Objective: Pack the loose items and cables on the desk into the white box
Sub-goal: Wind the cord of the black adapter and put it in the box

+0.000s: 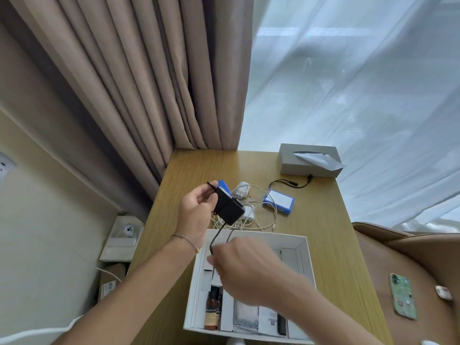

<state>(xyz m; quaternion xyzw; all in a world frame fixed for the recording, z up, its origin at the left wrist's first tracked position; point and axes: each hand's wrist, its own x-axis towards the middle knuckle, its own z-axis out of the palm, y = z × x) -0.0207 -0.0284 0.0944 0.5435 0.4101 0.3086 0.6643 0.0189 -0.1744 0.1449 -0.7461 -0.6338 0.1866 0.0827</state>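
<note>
Nearest the camera, two bare forearms are seen reaching out over the white box (307, 260), which sits open on the wooden surface (331, 235) with small packets and a dark comb lined up along its near side. The right hand (245, 270) is held above the box with its fingers curled, and a loop of thin black cord (216, 239) is pinched at its fingertips. The left hand (196, 207) is half closed around a black power adapter (229, 206), gripped by thumb and fingers and raised clear of the surface; the cord hangs from it down to the right hand. Behind the adapter, a tangle of white cables (258, 215) with white plugs is left on the surface, just beside a blue battery pack (279, 201). A grey tissue box (308, 161) stands at the far edge.
</note>
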